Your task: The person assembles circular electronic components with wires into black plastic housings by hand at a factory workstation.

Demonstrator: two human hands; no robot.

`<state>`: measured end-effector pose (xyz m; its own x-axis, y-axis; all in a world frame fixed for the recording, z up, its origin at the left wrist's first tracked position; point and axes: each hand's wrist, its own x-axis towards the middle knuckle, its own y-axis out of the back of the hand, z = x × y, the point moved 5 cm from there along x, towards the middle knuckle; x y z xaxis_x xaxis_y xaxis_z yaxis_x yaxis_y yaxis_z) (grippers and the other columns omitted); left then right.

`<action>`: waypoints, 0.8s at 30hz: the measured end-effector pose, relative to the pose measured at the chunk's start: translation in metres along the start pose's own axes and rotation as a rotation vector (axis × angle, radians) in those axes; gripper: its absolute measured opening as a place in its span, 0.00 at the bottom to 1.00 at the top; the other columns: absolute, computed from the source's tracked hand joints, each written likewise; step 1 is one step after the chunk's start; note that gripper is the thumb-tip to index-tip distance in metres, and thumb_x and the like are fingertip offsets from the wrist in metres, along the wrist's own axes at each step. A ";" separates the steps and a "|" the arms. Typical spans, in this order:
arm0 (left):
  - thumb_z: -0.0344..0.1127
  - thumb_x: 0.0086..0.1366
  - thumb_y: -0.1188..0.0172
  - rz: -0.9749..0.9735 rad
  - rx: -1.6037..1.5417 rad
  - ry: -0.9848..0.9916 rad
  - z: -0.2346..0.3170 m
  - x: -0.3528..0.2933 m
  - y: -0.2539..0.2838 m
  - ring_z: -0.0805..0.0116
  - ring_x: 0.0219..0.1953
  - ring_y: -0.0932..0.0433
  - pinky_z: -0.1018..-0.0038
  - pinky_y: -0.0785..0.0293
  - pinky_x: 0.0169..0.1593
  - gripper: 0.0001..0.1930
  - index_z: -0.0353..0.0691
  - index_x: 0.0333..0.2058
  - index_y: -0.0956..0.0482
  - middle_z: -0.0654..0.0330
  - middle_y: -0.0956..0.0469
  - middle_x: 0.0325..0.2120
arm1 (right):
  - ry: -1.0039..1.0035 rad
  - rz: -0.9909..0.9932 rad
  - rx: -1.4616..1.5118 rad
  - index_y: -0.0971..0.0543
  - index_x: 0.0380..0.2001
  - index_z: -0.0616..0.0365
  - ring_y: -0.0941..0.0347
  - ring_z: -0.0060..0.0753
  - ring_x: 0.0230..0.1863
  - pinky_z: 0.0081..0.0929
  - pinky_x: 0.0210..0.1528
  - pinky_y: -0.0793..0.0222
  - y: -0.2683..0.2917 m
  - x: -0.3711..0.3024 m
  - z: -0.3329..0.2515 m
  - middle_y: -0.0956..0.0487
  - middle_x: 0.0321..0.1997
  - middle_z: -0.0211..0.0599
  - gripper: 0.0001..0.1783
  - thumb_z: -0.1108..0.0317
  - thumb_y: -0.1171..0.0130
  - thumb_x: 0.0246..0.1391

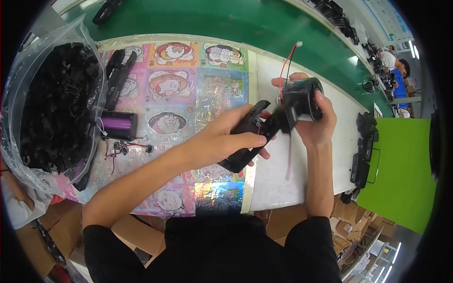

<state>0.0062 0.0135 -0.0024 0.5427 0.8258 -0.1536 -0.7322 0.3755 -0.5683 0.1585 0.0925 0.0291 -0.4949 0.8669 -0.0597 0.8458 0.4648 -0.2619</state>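
A white tabletop [302, 174] carries a cartoon-print mat [188, 85] and a clear bag of black parts [52, 108]. Above the mat's right edge, the left hand [226, 137] clamps a black handle shell [245, 141]; the right hand [316, 118] grips a round black motor housing [306, 96] with red and black wires [285, 66].

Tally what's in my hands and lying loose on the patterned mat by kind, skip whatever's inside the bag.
Black elongated housing, in left hand: 1
Black round part with red and black wires, in right hand: 1
Purple cell in black holder: 1
Long black housing pieces on the mat: 2
Small wired part: 1
Total: 6
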 end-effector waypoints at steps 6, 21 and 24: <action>0.30 0.57 0.43 -0.030 0.021 0.048 -0.003 0.000 -0.005 0.60 0.38 0.20 0.72 0.25 0.37 0.29 0.33 0.57 0.41 0.50 0.26 0.43 | 0.035 0.083 -0.137 0.30 0.52 0.64 0.25 0.24 0.36 0.20 0.38 0.29 0.001 -0.005 -0.002 0.23 0.44 0.43 0.34 0.49 0.47 0.48; 0.33 0.58 0.39 0.028 0.279 0.043 -0.008 -0.004 -0.009 0.77 0.33 0.28 0.79 0.31 0.36 0.24 0.34 0.51 0.37 0.60 0.27 0.33 | 0.150 0.035 -0.137 0.29 0.48 0.62 0.27 0.23 0.43 0.22 0.47 0.31 -0.013 -0.016 0.000 0.23 0.44 0.37 0.20 0.65 0.46 0.53; 0.36 0.60 0.39 0.048 0.222 -0.086 -0.013 -0.004 -0.011 0.77 0.32 0.28 0.80 0.32 0.34 0.22 0.33 0.48 0.35 0.60 0.27 0.32 | 0.175 0.025 -0.160 0.30 0.48 0.61 0.28 0.23 0.44 0.23 0.50 0.33 -0.021 -0.017 -0.001 0.23 0.43 0.36 0.20 0.69 0.42 0.52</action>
<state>0.0178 0.0009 -0.0056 0.4752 0.8740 -0.1015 -0.8338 0.4105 -0.3691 0.1490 0.0684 0.0365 -0.4429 0.8901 0.1070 0.8852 0.4531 -0.1053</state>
